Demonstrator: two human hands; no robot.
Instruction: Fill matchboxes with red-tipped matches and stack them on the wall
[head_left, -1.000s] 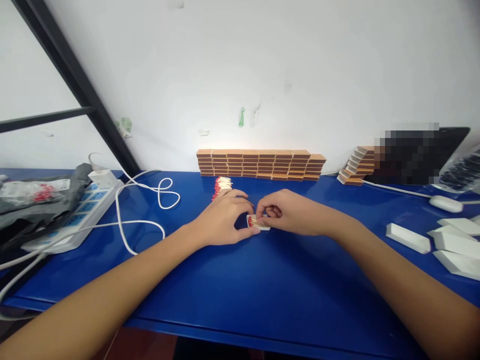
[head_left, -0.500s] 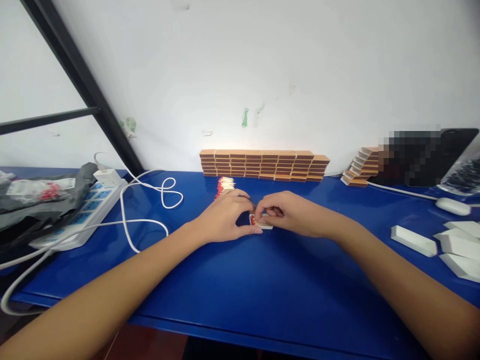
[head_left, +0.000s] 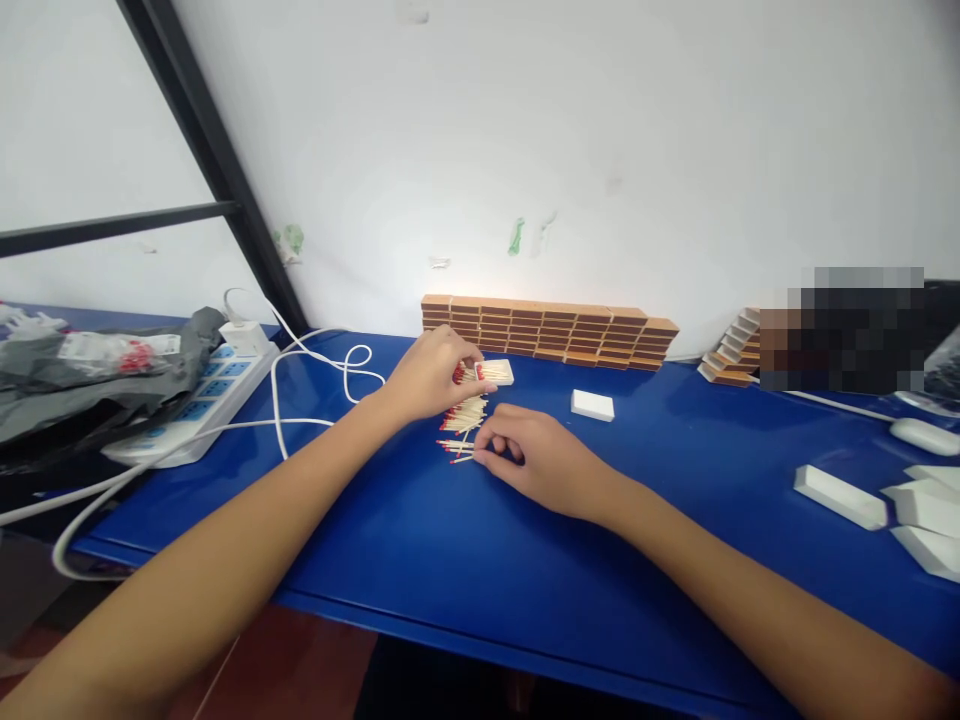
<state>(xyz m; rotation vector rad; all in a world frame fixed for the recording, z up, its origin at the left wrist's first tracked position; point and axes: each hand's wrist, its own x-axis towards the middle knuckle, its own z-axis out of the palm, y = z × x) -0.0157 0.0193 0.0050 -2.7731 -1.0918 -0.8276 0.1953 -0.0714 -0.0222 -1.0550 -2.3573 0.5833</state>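
My left hand (head_left: 431,372) is closed on a small white matchbox tray (head_left: 496,372) holding red-tipped matches, raised a little above the blue table (head_left: 465,560) near the back. A loose pile of red-tipped matches (head_left: 462,425) lies just below it. My right hand (head_left: 532,458) rests on the table with fingers curled, pinching the ends of a few matches at the pile's near edge. A white matchbox piece (head_left: 592,405) lies alone to the right of both hands.
A wall of stacked brown matchboxes (head_left: 551,330) lines the back, with a stepped stack (head_left: 731,352) to its right. White box sleeves (head_left: 840,497) lie at right, near a mouse (head_left: 926,436). A power strip (head_left: 199,405), white cables (head_left: 300,400) and grey bags (head_left: 90,370) fill the left.
Both hands left the shared tray at the centre. My left hand carried a filled tray back towards the pile; my right hand dropped to the loose matches. A white piece now lies alone at right.
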